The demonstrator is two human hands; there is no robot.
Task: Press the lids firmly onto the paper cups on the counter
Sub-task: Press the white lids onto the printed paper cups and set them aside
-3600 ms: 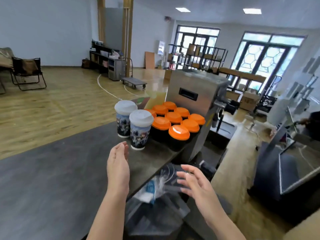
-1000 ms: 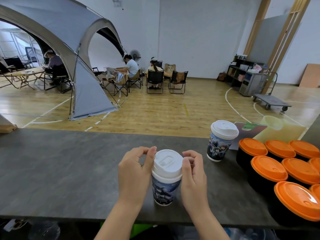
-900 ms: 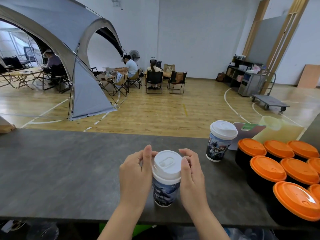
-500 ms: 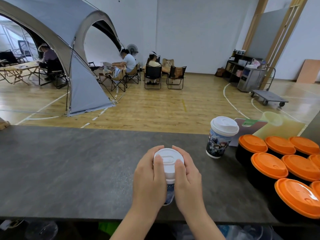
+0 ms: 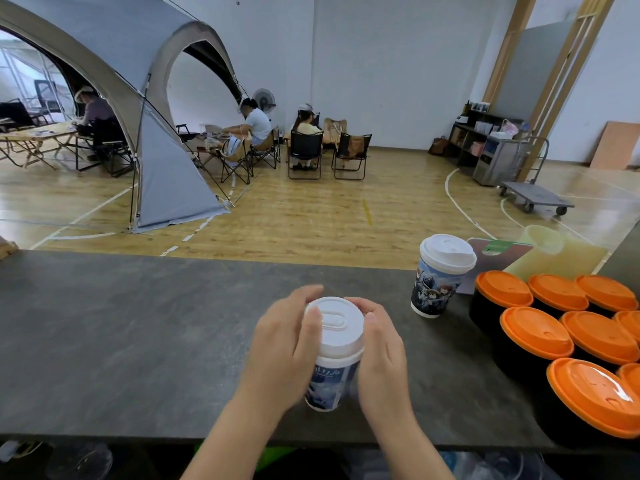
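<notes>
1. Nearest me, the left hand (image 5: 282,351) and right hand (image 5: 382,355) flank one printed paper cup (image 5: 327,384) standing upright on the dark tabletop (image 5: 138,341), close to its near edge.
2. Left grip: fingers curled round the cup's left side, thumb lying on the rim of the white lid (image 5: 337,323). Right grip: fingers wrapped round the right side, thumb tip at the lid's edge. Both have hold of this cup and lid.
3. The lid sits level on the cup mouth; I cannot tell whether it is fully seated.
4. To the right, a cluster of black cups with orange lids (image 5: 535,332) stands packed together.
5. Farther back, a second printed cup (image 5: 438,282), white lid on, stands alone, well apart from the hands.
6. Beyond the tabletop: wooden floor, a grey tent (image 5: 138,98), seated people on folding chairs (image 5: 304,150).
</notes>
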